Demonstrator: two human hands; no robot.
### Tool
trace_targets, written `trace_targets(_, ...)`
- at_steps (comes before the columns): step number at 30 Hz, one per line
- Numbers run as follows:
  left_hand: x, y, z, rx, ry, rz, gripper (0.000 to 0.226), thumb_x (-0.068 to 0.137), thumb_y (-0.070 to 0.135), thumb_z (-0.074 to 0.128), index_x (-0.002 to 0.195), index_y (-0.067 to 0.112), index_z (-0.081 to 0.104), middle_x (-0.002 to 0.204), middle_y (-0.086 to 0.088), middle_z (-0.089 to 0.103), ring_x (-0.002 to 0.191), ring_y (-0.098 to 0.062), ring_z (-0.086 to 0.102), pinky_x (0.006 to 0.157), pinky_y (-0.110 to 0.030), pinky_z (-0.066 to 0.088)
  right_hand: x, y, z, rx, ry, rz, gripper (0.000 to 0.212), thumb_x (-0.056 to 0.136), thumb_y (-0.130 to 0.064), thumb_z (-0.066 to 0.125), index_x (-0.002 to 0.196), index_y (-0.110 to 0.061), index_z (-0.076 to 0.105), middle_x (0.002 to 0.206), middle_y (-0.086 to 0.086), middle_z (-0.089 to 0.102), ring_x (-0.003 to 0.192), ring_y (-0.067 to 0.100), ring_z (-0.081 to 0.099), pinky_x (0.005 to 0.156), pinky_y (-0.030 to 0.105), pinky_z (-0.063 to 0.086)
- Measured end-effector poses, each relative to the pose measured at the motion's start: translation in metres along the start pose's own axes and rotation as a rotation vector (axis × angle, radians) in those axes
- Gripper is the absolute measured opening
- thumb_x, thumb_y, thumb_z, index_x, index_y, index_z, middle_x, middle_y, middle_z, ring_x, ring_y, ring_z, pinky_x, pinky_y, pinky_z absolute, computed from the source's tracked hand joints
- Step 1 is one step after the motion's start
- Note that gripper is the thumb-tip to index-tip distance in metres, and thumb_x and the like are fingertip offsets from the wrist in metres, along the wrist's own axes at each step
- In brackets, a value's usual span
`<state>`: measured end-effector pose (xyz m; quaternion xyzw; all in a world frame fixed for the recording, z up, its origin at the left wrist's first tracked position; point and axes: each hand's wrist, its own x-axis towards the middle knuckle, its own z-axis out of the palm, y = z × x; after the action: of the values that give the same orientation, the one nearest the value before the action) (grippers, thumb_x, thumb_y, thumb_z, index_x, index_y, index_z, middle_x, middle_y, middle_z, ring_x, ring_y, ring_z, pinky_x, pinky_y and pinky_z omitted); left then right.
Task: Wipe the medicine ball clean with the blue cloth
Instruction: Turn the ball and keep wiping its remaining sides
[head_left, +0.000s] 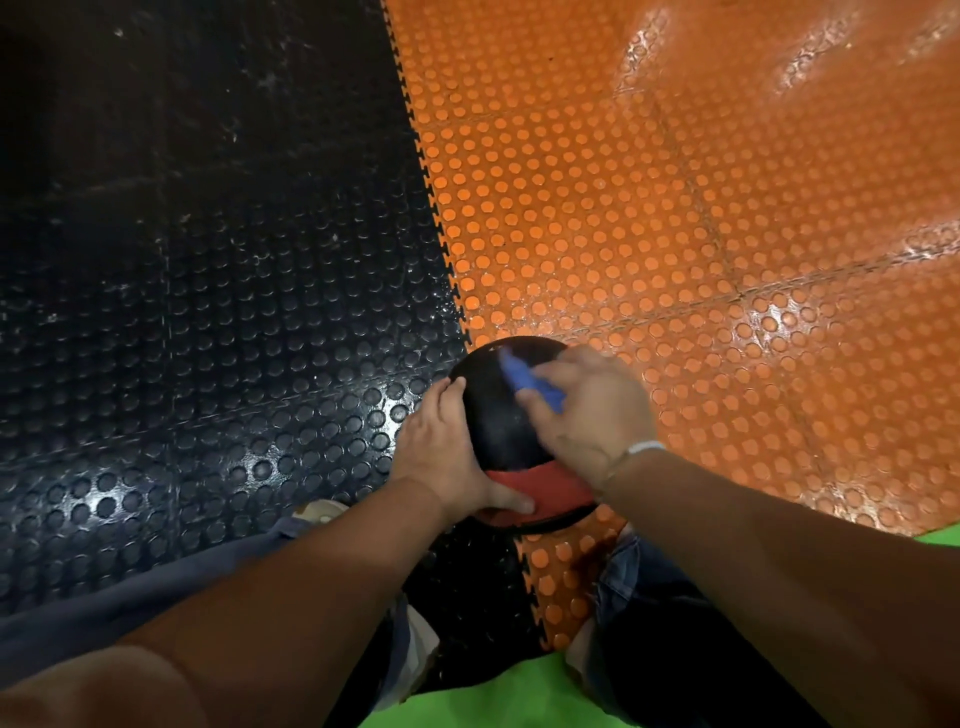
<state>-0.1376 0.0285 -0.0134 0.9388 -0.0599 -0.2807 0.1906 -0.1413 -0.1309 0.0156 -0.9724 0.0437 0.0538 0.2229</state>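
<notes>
Looking down from the head camera, the medicine ball (493, 415) sits low in the middle of the view, over the toothed seam where the black mat (208, 312) meets the orange mat (675, 208), just ahead of the person's legs. Being round, it has no long axis to speak of. Its red panel faces back toward the person and its larger black part faces up and away. The left hand (447, 457) cups the ball's left side, with the fingers curved round the black part and the thumb lying across the red panel. The right hand (592, 410) lies on the ball's upper right with its fingers curled down over the blue cloth (524, 379), clamping it against the black surface. A narrow tongue of the cloth sticks out from under the fingers and points up and to the left across the ball. A pale wristband (644, 448) circles the right wrist. Both mats are studded with round raised dots and joined in square tiles. The orange one shines with glare at the upper right, and the black one fades into darkness at the far left. Blue denim (639, 582) covers the legs on either side, the toe of a shoe (322, 512) shows beside the left forearm, and a bright green surface (467, 691) lies along the bottom edge.
</notes>
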Motion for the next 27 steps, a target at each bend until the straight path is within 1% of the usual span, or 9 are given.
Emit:
trace_targets(3, 0.001, 0.003, 0.008, -0.068, 0.096, 0.008, 0.105, 0.070, 0.047, 0.066, 0.151, 0.019, 0.005, 0.153, -0.001, 0.011, 0.142, -0.021, 0.018, 0.115, -0.036, 0.018, -0.009, -0.020, 0.005, -0.262, -0.137, -0.367, 0.035, 0.083, -0.050, 0.044, 0.101, -0.033, 0.069, 0.104, -0.005, 0.059, 0.089, 0.028, 0.051, 0.073, 0.038, 0.047)
trace_targets(5, 0.005, 0.008, 0.007, -0.048, 0.075, -0.023, 0.122, 0.060, 0.062, 0.072, 0.151, 0.024, 0.001, 0.153, 0.004, 0.009, 0.142, -0.018, 0.015, 0.115, -0.038, 0.017, -0.007, -0.001, 0.005, -0.304, -0.066, -0.461, 0.039, 0.080, -0.051, 0.042, 0.093, -0.030, 0.072, 0.096, -0.002, 0.064, 0.077, 0.029, 0.054, 0.061, 0.037, 0.050)
trace_targets(10, 0.023, 0.016, -0.006, -0.006, -0.004, -0.124, 0.143, 0.040, 0.086, 0.066, 0.150, 0.025, -0.001, 0.152, 0.002, 0.014, 0.142, -0.022, 0.020, 0.113, -0.047, 0.018, 0.014, 0.033, -0.012, -0.121, 0.021, 0.161, 0.041, 0.090, -0.051, 0.046, 0.122, -0.029, 0.059, 0.122, 0.000, 0.054, 0.107, 0.029, 0.047, 0.086, 0.036, 0.042)
trace_targets(11, 0.026, 0.017, -0.008, -0.007, -0.006, -0.140, 0.141, 0.043, 0.085, 0.066, 0.150, 0.024, -0.001, 0.151, 0.001, 0.015, 0.141, -0.023, 0.021, 0.112, -0.047, 0.019, 0.013, 0.023, -0.013, -0.131, 0.044, 0.153, 0.037, 0.091, -0.049, 0.046, 0.119, -0.030, 0.061, 0.119, -0.001, 0.056, 0.104, 0.029, 0.048, 0.085, 0.035, 0.042)
trace_targets(14, 0.029, 0.019, -0.008, 0.039, 0.009, -0.150, 0.122, 0.063, 0.069, 0.067, 0.151, 0.020, -0.003, 0.151, -0.004, 0.014, 0.141, -0.024, 0.021, 0.111, -0.043, 0.019, 0.000, 0.001, 0.000, -0.247, 0.026, -0.316, 0.036, 0.082, -0.049, 0.043, 0.095, -0.030, 0.071, 0.097, -0.001, 0.064, 0.079, 0.027, 0.054, 0.064, 0.036, 0.049)
trace_targets(17, 0.023, 0.014, -0.006, 0.003, -0.019, -0.173, 0.136, 0.049, 0.080, 0.068, 0.150, 0.020, -0.001, 0.149, -0.002, 0.016, 0.142, -0.023, 0.019, 0.113, -0.044, 0.018, 0.005, 0.021, 0.004, -0.243, 0.012, -0.394, 0.041, 0.081, -0.051, 0.042, 0.095, -0.027, 0.072, 0.094, -0.001, 0.065, 0.074, 0.028, 0.055, 0.058, 0.035, 0.051)
trace_targets(19, 0.021, 0.014, -0.008, -0.015, -0.022, -0.173, 0.142, 0.042, 0.085, 0.066, 0.150, 0.021, 0.001, 0.148, -0.002, 0.018, 0.141, -0.023, 0.020, 0.113, -0.045, 0.019, 0.011, 0.030, 0.005, -0.196, 0.099, -0.268, 0.038, 0.085, -0.050, 0.049, 0.102, -0.024, 0.071, 0.103, 0.001, 0.064, 0.083, 0.031, 0.056, 0.066, 0.036, 0.052)
trace_targets(23, 0.024, 0.017, -0.008, 0.002, -0.025, -0.174, 0.145, 0.038, 0.087, 0.066, 0.149, 0.020, 0.002, 0.146, -0.003, 0.021, 0.139, -0.024, 0.025, 0.113, -0.046, 0.020, 0.030, 0.028, 0.006, 0.369, 0.163, 0.487, 0.036, 0.085, -0.043, 0.061, 0.114, -0.023, 0.065, 0.119, 0.002, 0.061, 0.100, 0.021, 0.057, 0.088, 0.030, 0.046)
trace_targets(27, 0.007, 0.010, -0.010, -0.016, -0.053, -0.176, 0.144, 0.037, 0.080, 0.074, 0.148, 0.017, 0.007, 0.144, -0.002, 0.024, 0.137, -0.022, 0.030, 0.113, -0.042, 0.027, 0.020, 0.015, -0.001, 0.380, -0.010, 0.334, 0.036, 0.083, -0.042, 0.063, 0.114, -0.022, 0.065, 0.109, -0.003, 0.055, 0.100, 0.015, 0.052, 0.091, 0.030, 0.042)
